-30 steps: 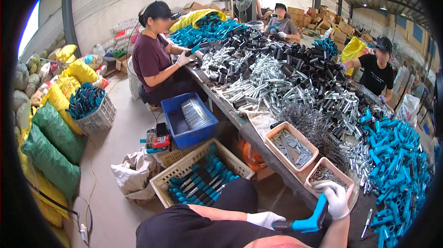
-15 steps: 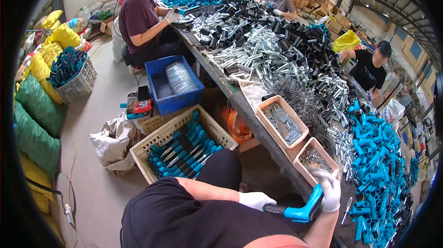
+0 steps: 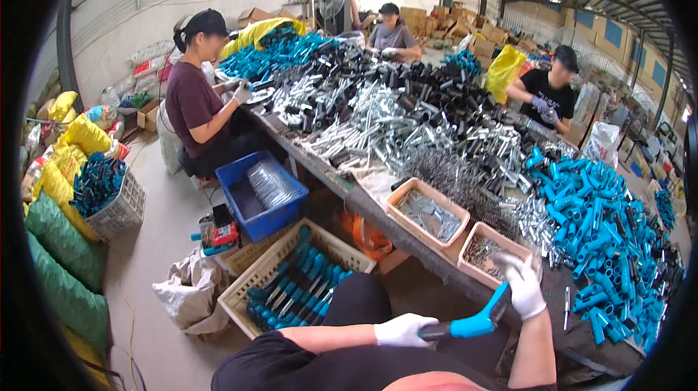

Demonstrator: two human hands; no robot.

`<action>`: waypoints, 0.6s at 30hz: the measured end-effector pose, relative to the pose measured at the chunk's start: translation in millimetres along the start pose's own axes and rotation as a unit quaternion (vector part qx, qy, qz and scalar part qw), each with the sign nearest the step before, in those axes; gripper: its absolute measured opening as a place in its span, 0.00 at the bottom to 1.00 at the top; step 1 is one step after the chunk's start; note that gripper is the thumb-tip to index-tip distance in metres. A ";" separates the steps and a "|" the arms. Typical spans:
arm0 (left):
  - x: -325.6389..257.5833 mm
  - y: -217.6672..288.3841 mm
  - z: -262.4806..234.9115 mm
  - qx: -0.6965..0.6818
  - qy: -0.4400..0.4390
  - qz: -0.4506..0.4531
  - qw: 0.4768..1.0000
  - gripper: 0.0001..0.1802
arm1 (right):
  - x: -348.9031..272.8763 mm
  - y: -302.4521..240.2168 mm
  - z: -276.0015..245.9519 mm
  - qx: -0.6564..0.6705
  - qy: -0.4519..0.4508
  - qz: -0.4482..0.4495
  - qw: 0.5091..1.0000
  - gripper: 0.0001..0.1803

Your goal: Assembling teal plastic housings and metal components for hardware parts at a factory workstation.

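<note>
My left hand (image 3: 406,330), in a white glove, is closed around the black end of an angled blue and black tool handle (image 3: 472,324). The handle lies nearly level above my lap, its bent end rising to the right. Beside that bent end is my gloved right hand (image 3: 525,293), its fingers reaching to the near edge of a pink bin of small metal parts (image 3: 488,249). Those fingers are smeared by motion, so their grip is unclear. A second pink bin (image 3: 429,213) with flat metal pieces stands just beyond.
A heap of blue angled housings (image 3: 596,246) covers the table's right side, with metal tubes (image 3: 385,118) and black sleeves farther back. By my knee stand a cream crate (image 3: 236,311) of blue and black tools and a blue crate (image 3: 269,227). Three co-workers sit around the table.
The view has tilted upward and shifted. My left hand keeps hold of the handle, and my right hand stays by the pink bin. The right-hand co-worker's hands have come together.
</note>
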State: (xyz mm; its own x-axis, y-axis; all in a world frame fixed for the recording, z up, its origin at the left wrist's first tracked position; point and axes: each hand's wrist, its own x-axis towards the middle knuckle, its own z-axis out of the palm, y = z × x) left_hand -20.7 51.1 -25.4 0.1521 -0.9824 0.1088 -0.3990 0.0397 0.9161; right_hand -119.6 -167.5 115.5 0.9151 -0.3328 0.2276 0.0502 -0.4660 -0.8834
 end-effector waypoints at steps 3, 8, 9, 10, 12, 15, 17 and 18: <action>-10.1 9.0 -28.6 -0.029 0.022 -0.074 0.997 0.11 | -45.8 12.4 5.0 0.115 -0.015 -0.020 0.993 0.21; -6.1 -12.9 -2.6 0.028 -0.069 -0.043 0.996 0.09 | -19.0 -48.2 22.4 -0.033 -0.349 -0.288 0.891 0.18; -3.1 -17.7 4.3 0.037 -0.090 0.015 0.995 0.09 | -5.9 -47.2 18.6 0.044 -0.369 -0.209 0.904 0.18; -0.6 -11.3 4.7 0.026 -0.091 0.034 0.995 0.09 | -0.6 -36.2 10.5 0.043 -0.281 -0.115 0.952 0.18; -4.9 1.7 -8.5 -0.009 -0.057 0.015 0.998 0.10 | 1.4 -9.2 1.7 0.041 -0.186 -0.020 0.982 0.18; -14.4 -2.1 -29.2 0.003 0.025 -0.028 0.999 0.12 | -23.8 25.0 4.5 0.058 -0.051 -0.047 0.996 0.25; -16.2 -11.1 -34.9 -0.122 0.023 -0.131 0.983 0.13 | -39.4 10.4 16.7 0.074 -0.131 -0.143 0.978 0.25; -14.4 -24.9 -27.2 -0.145 0.000 -0.155 0.977 0.12 | -38.3 -5.6 22.5 0.030 -0.195 -0.201 0.960 0.23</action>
State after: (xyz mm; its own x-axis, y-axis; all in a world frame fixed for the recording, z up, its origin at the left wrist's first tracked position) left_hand 11.7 69.3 -39.3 0.2243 -0.9555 -0.1915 -0.0615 -0.2100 0.9758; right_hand -145.9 -133.7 102.5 0.8967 0.2012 0.3943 0.4423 -0.4402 -0.7814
